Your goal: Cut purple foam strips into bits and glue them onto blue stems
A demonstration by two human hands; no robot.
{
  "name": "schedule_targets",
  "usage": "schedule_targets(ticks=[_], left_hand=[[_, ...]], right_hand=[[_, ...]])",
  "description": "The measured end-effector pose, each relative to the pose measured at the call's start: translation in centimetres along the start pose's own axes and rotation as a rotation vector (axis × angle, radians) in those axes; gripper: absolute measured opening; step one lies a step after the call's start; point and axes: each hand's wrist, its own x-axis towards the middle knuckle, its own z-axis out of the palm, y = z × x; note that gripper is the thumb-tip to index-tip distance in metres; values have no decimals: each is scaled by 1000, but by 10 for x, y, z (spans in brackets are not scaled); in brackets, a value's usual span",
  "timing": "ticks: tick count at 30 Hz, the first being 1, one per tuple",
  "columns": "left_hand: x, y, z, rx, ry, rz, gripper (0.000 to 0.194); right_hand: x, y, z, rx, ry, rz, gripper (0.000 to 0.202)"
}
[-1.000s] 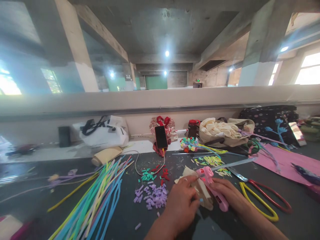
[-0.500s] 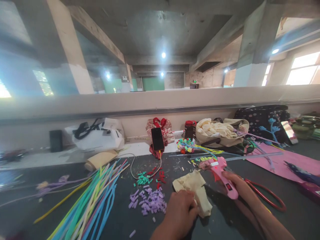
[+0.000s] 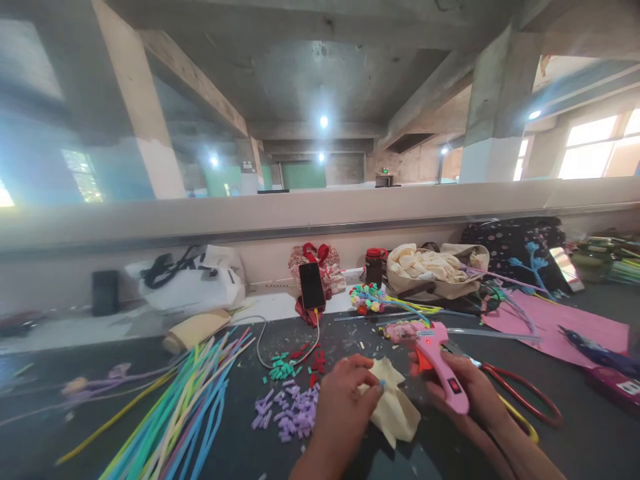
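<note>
My left hand (image 3: 345, 407) is closed in a pinch, and a small blue piece (image 3: 383, 384) shows at its fingertips, too small to make out its kind. Just under and beside those fingers lies a crumpled cream cloth (image 3: 400, 415). My right hand (image 3: 477, 393) is wrapped around a pink hot glue gun (image 3: 443, 367), whose red light is lit and whose nozzle end points left above the table. A clear glue stick (image 3: 493, 334) extends from behind the gun.
Purple pieces (image 3: 295, 410), teal pieces (image 3: 284, 368) and red pieces lie left of the cloth. Long coloured strips (image 3: 185, 407) fan out at left. Red-handled scissors (image 3: 530, 390) rest at right. Behind stand a cabled phone (image 3: 312, 287), a bottle (image 3: 374, 268) and a cloth-filled bag (image 3: 430, 270).
My left hand has risen off the cloth, and the small blue piece now shows at its fingertips. The cloth has shifted and lies differently. The glue gun has moved slightly left with my right hand.
</note>
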Motion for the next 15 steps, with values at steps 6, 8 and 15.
schedule_targets(ticks=[6,8,15], left_hand=[[-7,-12,-33,-451,-12,-345,21],[-15,-20,-45,-597,-11,-486,26],[-29,-45,-80,-853,139,-611,30]], right_hand=[[-7,15,16,102,-73,100,32],[-7,22,23,98,-106,141,33],[15,56,72,-48,-102,255,41]])
